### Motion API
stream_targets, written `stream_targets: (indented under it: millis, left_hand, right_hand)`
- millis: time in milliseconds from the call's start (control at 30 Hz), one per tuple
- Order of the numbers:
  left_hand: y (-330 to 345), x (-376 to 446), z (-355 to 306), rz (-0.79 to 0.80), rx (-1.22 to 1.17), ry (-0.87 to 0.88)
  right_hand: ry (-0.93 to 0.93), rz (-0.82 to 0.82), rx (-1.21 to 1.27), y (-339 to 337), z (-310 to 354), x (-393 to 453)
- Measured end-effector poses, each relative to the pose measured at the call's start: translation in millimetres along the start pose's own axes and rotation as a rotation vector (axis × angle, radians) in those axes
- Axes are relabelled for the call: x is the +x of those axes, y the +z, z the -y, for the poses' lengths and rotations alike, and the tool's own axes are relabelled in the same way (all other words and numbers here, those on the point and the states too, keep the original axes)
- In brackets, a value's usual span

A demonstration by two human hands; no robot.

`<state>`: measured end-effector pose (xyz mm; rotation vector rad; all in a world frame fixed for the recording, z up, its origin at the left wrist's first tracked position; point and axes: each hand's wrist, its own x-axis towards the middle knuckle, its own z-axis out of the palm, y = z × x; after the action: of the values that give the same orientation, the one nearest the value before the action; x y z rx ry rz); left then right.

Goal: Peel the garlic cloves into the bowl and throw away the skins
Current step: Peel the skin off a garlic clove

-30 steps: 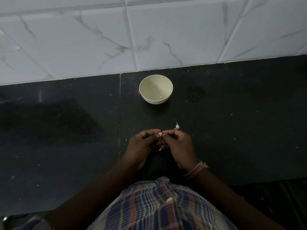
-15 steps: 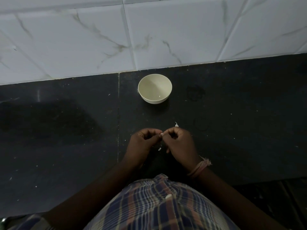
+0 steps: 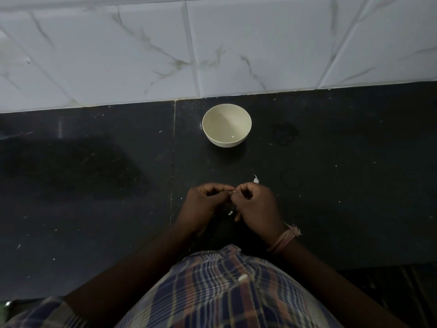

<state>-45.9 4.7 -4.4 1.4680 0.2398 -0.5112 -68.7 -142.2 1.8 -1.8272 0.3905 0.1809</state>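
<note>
- One tiny garlic clove (image 3: pixel 233 192) sits pinched between both hands, above the worktop (image 3: pixel 94 185) near its front edge.
- The left hand (image 3: pixel 203 204) and right hand (image 3: pixel 256 205) curl their fingers around it, touching.
- A white skin bit (image 3: pixel 255 179) lies just behind the right hand.
- The bowl (image 3: pixel 226 125) stands near the back edge, by the tiled wall (image 3: pixel 142 48).

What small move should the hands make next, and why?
Probably keep stripping skin from the garlic clove pinched between left hand and right hand; little of it shows, the bowl looks nearly empty, and only a skin scrap lies on the counter.
</note>
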Motion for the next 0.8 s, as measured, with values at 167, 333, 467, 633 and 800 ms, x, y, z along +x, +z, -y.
stream_targets:
  millis: [167,333,467,633,800]
  left_hand:
    - [-4.2,8.8,0.6,0.052,-0.171,-0.121]
    - [-0.3,10.3,-5.1,0.056,-0.243,-0.152]
    - [-0.4,12.4,-9.6,0.084,-0.242,-0.171]
    - [0.6,16.1,-8.5,0.085,-0.243,-0.174]
    - [3.1,17.1,-11.2,0.074,-0.250,-0.183]
  right_hand:
    - [0.024,0.023,0.071,-2.3,4.5,-0.4]
    - [0.036,0.009,0.101,-1.9,7.1,1.6]
    - [0.052,0.017,0.127,-3.1,7.8,2.2]
    - [0.048,-0.002,0.113,-3.2,9.2,2.5]
    - [0.054,-0.017,0.105,-2.5,11.4,3.5]
